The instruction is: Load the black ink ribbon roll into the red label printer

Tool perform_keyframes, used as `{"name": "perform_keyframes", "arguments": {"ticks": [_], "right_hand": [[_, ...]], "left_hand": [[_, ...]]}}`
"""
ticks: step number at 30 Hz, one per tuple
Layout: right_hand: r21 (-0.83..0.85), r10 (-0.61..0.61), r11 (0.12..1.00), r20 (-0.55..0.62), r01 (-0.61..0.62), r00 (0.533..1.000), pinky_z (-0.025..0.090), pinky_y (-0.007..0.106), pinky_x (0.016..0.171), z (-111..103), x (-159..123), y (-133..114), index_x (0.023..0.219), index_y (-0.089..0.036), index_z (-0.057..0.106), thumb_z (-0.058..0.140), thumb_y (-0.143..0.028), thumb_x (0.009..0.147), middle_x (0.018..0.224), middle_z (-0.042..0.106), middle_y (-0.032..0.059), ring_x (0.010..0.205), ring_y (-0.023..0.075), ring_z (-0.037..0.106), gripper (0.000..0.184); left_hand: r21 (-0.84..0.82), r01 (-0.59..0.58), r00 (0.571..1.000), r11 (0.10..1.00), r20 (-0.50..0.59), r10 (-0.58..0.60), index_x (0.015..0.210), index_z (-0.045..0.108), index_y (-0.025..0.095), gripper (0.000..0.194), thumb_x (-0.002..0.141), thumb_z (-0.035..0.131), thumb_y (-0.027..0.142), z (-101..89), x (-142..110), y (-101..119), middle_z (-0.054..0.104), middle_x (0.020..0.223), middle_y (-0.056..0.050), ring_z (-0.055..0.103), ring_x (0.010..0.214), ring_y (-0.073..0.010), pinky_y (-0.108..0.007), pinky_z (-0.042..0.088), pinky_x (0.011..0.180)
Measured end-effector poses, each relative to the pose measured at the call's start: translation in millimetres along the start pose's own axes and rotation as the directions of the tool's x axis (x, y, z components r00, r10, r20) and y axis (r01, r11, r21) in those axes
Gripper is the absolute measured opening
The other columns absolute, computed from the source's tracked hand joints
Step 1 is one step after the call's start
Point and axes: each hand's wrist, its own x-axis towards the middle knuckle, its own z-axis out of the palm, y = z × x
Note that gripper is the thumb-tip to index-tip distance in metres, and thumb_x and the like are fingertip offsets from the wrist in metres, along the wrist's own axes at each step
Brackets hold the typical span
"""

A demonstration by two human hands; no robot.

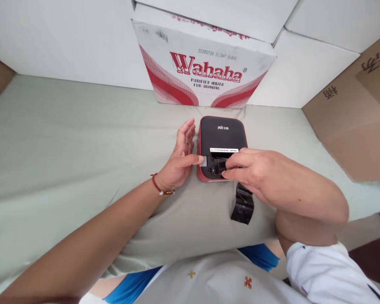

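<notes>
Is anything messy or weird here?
Yes, a bit. A bent, creased black strip trails below the right hand, which looks untidy; the hand hides whether it joins the black-and-red device. The white-and-red Wahaha carton has a dark, dirty-looking smudge near its upper left corner.

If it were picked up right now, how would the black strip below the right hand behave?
The black strip is probably floppy, since it bends and curls; likely light, as it looks thin; possibly slippery, given its sheen.
</notes>
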Motion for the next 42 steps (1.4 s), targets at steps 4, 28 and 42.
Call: {"name": "perform_keyframes", "arguments": {"ticks": [4,28,42], "right_hand": [[0.055,0.024,0.998,0.014,-0.025,1.0,0.06,0.036,0.077,0.4,2.3,0.6,0.108,-0.022,0.085,0.051,-0.002,0.106,0.124,0.083,0.01,0.099,0.0231,0.076,0.039],[-0.272,0.464,0.861,0.076,-0.43,0.882,0.047,0.037,0.072,-10.0,75.8,25.7,0.11,-0.018,0.084,0.055,-0.018,0.106,0.106,0.087,0.0139,0.087,0.0263,0.076,0.029],[-0.079,0.501,0.856,-0.112,-0.51,0.858,0.049,0.036,0.065,-17.8,32.9,-11.1,0.121,-0.022,0.076,0.062,-0.033,0.105,0.103,0.084,0.009,0.076,0.0247,0.073,0.023]], "left_hand": [[-0.052,-0.003,0.999,0.999,0.042,0.005,0.176,0.024,0.05,0.098,0.093,0.076,0.049,6.9,-1.5,8.3,0.033,0.192,-0.001,0.041,0.174,-0.0291,-0.049,0.054,0.13],[-0.071,-0.061,0.996,0.996,0.056,0.065,0.18,0.016,0.052,0.115,0.09,0.087,0.067,7.8,4.2,-22.5,0.023,0.196,-0.005,0.027,0.182,-0.033,-0.059,0.04,0.143],[-0.113,-0.032,0.996,0.993,0.083,0.042,0.181,0.01,0.053,0.118,0.091,0.085,0.067,9.5,6.9,-24.7,0.017,0.197,-0.004,0.021,0.184,-0.0336,-0.06,0.039,0.143]]}}
